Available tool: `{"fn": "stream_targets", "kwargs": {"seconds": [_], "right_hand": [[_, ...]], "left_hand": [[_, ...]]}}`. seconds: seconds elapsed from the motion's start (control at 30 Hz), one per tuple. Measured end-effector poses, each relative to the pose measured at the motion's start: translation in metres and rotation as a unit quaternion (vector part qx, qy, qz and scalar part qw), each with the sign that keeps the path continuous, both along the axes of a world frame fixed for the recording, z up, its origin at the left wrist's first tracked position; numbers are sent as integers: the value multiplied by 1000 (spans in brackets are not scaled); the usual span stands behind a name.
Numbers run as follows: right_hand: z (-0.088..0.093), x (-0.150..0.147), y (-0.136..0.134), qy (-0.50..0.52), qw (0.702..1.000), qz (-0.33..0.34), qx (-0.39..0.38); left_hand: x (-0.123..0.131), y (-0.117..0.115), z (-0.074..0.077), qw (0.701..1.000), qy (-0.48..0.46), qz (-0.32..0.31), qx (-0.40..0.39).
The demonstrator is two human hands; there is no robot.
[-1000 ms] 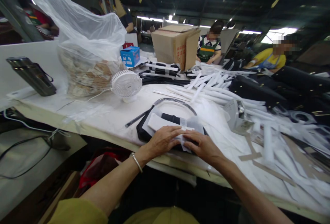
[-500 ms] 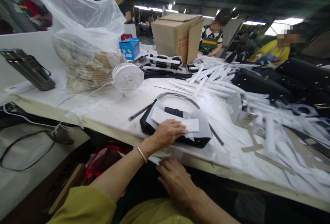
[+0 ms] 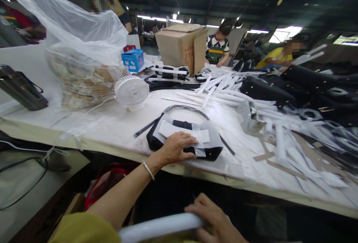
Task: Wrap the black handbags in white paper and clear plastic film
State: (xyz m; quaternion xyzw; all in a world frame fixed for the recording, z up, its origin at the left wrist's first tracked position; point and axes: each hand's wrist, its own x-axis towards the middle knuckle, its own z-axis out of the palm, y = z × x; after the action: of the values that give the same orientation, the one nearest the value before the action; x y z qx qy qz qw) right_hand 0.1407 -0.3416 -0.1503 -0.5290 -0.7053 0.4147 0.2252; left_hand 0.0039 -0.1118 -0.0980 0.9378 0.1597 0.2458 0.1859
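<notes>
A black handbag (image 3: 153, 138) lies near the table's front edge with white wrapping sheet on it and its curved handle (image 3: 184, 107) standing at the back. A white foam strip (image 3: 167, 128) rests on top, beside a piece of clear tape or film. My left hand (image 3: 179, 147) lies flat across the strip and the bag, fingers stretched out. Below the table edge, my right hand (image 3: 211, 215) is closed round the end of a long white tube (image 3: 162, 228), held across my lap. Part of the tube is out of frame.
A small white fan (image 3: 131, 92) and a plastic bag of brown scraps (image 3: 86, 81) stand at the left. White tubes (image 3: 220, 86) and black bags (image 3: 265, 90) pile up at the right. A tape dispenser (image 3: 248, 116) sits nearer. Two people work behind, near a cardboard box (image 3: 173, 47).
My right hand has moved down and right, drawing the white tube out below the table edge. My left hand stays on the bag, its thumb more spread. The view has shifted slightly right.
</notes>
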Motion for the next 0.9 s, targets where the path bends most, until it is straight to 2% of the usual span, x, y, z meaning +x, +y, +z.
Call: {"fn": "stream_targets", "kwargs": {"seconds": [0.07,0.1,0.13,0.2,0.27,0.3,0.37,0.43,0.57,0.63,0.77,0.9], "right_hand": [[3,25,-24,78,986,-144,-26],[3,36,-34,125,962,-239,-35],[1,47,-42,179,924,-336,-44],[-3,60,-52,290,812,-503,-55],[-4,62,-51,370,709,-598,-51],[-2,58,-46,398,674,-621,-41],[4,40,-31,450,630,-633,-14],[12,14,-10,511,625,-590,-19],[21,-38,42,582,664,-452,-125],[26,-53,70,589,674,-416,-163],[44,-57,115,582,687,-381,-209],[55,-34,119,592,700,-316,-244]], "left_hand": [[0,1,3,1000,23,-12,10],[0,1,5,999,34,-15,16],[0,1,8,999,46,-18,23],[0,1,12,997,64,-16,39],[1,0,16,995,76,-10,56],[1,-1,19,994,83,-13,65],[3,-1,23,992,99,-19,79],[4,0,30,989,117,-22,90],[6,2,43,985,137,-22,100],[7,4,47,984,140,-28,104],[9,8,48,983,144,-35,107],[8,5,43,985,140,-18,104]]}}
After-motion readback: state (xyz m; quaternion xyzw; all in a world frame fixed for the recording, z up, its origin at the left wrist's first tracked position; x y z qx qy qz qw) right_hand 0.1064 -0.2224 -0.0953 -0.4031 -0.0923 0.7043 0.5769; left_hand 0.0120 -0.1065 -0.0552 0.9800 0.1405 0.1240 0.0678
